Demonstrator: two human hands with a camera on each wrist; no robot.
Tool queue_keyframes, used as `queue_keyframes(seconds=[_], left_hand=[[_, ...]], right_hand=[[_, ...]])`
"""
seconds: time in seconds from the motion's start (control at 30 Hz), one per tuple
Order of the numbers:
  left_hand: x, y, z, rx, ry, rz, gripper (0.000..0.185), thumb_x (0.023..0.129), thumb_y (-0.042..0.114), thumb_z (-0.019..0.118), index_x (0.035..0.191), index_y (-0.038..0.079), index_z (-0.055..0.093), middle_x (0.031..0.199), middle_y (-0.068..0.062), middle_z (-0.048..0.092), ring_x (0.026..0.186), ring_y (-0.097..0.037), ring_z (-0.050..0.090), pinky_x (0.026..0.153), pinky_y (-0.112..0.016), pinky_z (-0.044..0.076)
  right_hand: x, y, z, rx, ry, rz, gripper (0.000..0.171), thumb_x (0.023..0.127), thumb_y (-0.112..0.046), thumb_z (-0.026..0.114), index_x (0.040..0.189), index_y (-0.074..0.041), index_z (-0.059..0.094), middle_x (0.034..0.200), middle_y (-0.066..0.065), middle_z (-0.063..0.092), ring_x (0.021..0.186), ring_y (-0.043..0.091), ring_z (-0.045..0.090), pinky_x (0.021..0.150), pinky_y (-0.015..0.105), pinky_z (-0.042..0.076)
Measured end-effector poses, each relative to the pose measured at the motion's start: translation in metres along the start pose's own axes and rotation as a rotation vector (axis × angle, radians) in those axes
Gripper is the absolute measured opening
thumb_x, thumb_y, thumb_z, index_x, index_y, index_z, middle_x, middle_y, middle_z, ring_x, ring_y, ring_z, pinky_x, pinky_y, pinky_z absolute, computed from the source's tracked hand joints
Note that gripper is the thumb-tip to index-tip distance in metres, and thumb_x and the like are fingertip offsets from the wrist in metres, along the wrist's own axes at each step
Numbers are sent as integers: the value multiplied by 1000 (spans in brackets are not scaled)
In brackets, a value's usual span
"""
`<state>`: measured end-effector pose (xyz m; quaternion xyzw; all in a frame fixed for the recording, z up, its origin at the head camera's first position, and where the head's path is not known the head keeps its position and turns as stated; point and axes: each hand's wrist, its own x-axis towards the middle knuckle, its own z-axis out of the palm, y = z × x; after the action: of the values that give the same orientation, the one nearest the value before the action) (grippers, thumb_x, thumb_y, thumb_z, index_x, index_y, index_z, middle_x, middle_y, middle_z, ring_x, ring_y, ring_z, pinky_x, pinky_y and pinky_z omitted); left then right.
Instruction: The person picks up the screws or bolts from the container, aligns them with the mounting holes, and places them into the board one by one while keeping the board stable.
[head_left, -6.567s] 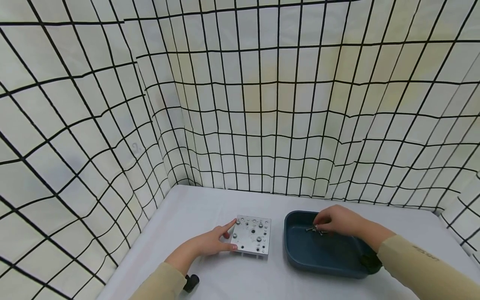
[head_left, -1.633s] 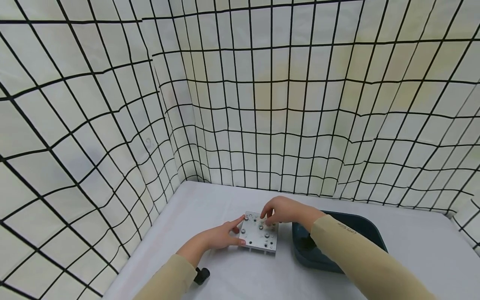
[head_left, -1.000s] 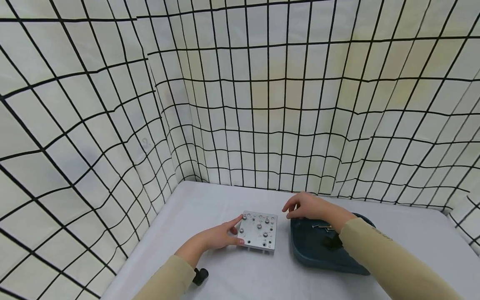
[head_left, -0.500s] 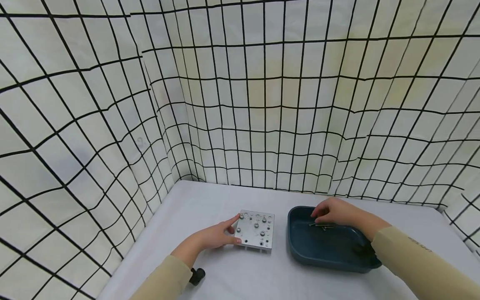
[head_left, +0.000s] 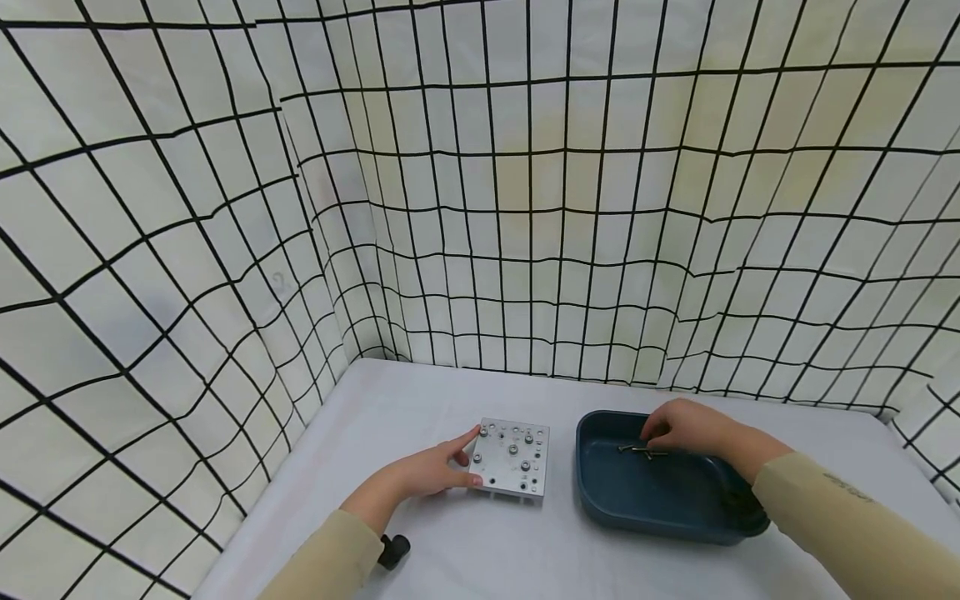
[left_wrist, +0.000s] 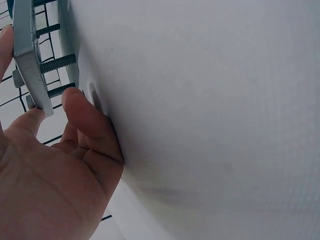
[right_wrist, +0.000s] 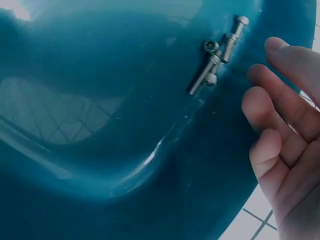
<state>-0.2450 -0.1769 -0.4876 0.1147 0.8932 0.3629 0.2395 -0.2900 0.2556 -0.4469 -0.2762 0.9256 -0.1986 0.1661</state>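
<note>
A square metal plate (head_left: pixel 512 457) with several screws standing in its holes lies on the white table (head_left: pixel 420 408). My left hand (head_left: pixel 435 471) holds its left edge between forefinger and thumb (left_wrist: pixel 85 115). From the left wrist, the plate (left_wrist: pixel 27 60) shows edge-on, with bolt shanks (left_wrist: pixel 55 64) sticking out beneath it. My right hand (head_left: pixel 682 429) hovers in the dark blue tray (head_left: pixel 600 500) just above a few loose screws (head_left: pixel 641 451). In the right wrist view its fingers (right_wrist: pixel 280 115) hang relaxed beside the screws (right_wrist: pixel 217 55) and hold nothing.
Grid-patterned cloth walls (head_left: pixel 525 250) close in the table at the back and on both sides. A small black cylinder (head_left: pixel 393 550) sits by my left sleeve. Bare white tabletop lies in front of the plate and tray.
My right hand left the plate, swung right into the blue tray and now hovers over the loose screws. My left hand has stayed on the plate's edge.
</note>
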Motion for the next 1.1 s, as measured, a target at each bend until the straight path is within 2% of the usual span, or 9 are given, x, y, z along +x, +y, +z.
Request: queue_keyframes(seconds=[0.17,0.4,0.47,0.63,0.9,1.1], left_hand=[[-2,1,0,2,1,-6,93,84,43,77,159,30,23,122,-4,53,85,-20,53,76,-37,42],[0,-1,1,4,2,-12,94,83,46,77,159,31,23,120,-2,53,85,-20,53,76,-37,42],[0,-1,1,4,4,-12,94,83,47,77,159,31,23,120,-2,53,85,-20,53,76,-37,42],[0,-1,0,5,8,-16,94,83,46,78,159,31,24,120,-2,53,84,-20,53,76,-37,41],[-1,-1,0,3,4,-14,94,84,46,77,159,31,23,119,-2,52,85,-20,53,76,-37,42],[-2,-1,0,-13,-1,-12,94,84,45,78,159,30,23,119,-2,51,80,-20,52,72,-35,41]], right_hand=[[6,-4,5,-94,-29,15,9,87,-15,75,96,-15,76,91,-9,68,79,5,62,72,31,52],[9,-7,11,-147,-46,-35,10,87,-12,73,97,-11,76,91,-6,69,78,7,62,71,33,52],[10,-8,12,-156,-46,-26,10,87,-12,74,97,-11,75,91,-6,69,79,8,62,71,34,52],[15,-7,16,-207,-29,-15,7,88,-13,74,94,-14,76,89,-8,69,79,9,63,73,34,53],[16,-9,21,-265,11,-84,4,88,-14,75,89,-10,75,83,-8,68,73,8,61,68,33,52],[17,-10,23,-297,9,-92,5,88,-15,75,86,-10,74,81,-8,66,71,7,59,66,33,51]])
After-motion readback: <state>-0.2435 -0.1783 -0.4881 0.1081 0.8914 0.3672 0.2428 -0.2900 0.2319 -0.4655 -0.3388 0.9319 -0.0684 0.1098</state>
